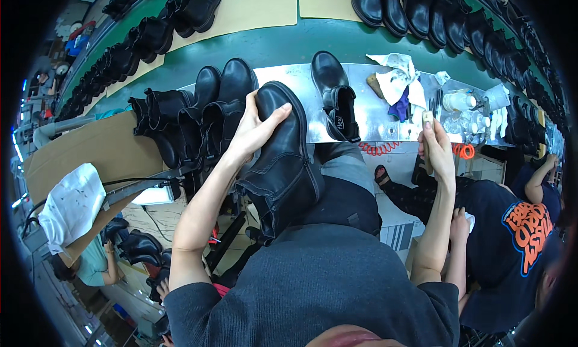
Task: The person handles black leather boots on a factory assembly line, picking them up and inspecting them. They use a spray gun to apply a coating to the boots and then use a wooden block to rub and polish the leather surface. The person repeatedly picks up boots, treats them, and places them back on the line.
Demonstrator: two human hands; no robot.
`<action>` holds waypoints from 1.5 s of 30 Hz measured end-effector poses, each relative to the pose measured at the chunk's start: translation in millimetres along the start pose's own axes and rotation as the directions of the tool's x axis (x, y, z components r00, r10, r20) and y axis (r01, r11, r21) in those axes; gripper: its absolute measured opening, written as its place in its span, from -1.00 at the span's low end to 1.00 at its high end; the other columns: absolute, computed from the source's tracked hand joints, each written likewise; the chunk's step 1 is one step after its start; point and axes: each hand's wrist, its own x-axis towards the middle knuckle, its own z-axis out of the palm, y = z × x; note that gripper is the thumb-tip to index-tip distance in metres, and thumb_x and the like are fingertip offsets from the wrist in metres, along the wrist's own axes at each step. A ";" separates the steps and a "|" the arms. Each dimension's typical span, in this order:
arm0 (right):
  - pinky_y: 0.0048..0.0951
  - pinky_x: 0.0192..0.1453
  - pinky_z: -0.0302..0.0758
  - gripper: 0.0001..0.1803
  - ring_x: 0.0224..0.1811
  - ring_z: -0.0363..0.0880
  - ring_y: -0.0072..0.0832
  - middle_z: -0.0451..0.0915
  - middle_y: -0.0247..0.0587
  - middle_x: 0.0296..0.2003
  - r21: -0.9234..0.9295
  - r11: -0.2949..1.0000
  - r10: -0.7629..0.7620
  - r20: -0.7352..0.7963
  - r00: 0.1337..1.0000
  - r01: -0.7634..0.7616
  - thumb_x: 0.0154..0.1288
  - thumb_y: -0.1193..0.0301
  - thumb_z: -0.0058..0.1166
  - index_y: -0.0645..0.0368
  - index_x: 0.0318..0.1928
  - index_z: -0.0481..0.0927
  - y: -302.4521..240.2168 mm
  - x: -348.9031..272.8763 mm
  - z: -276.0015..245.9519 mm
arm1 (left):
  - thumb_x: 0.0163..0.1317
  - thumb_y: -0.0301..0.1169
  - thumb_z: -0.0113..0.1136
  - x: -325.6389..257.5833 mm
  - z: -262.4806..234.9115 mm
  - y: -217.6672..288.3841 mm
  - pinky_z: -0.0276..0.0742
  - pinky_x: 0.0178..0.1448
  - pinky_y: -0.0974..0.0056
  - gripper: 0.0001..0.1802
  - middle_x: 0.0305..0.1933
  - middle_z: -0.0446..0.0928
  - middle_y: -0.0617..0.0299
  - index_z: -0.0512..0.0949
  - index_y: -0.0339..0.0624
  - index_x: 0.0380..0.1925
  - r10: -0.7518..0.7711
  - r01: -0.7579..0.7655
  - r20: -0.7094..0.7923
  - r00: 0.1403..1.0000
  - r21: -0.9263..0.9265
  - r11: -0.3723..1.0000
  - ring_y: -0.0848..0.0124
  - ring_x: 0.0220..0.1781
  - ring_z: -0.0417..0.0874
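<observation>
A black leather ankle boot [283, 148] is tilted above my lap, its toe pointing away from me. My left hand [256, 125] is closed round its toe end, thumb on the upper. Over the right part of the metal worktop [385, 119], my right hand [438, 149] grips a light wooden stick-like handle [427, 117]; the rest of that tool is hidden by the fingers. Another black boot [331, 94] lies on the worktop between my hands. Several more black boots [232, 100] are bunched to the left of the held one.
White and purple cloths [397, 88], clear plastic bottles [460, 101] and a white cup [497, 97] are on the worktop's right. Rows of boots [421, 12] line the green conveyor [271, 43] beyond. A co-worker in a dark shirt [500, 256] sits close on my right; cardboard [90, 157] is left.
</observation>
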 end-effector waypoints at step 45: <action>-0.73 -0.57 0.15 -0.56 -0.64 0.21 -0.80 0.32 -0.49 -0.59 -0.121 0.786 -0.379 0.681 0.627 0.606 0.49 0.24 -0.16 0.21 0.24 0.36 -143.1 -23.2 194.0 | -0.06 -0.29 0.41 -343.8 -346.5 -158.4 0.48 0.07 0.32 -0.13 -0.01 0.47 0.09 0.21 -0.22 0.27 0.055 -0.454 -0.989 0.135 -0.013 0.891 0.35 -0.06 0.56</action>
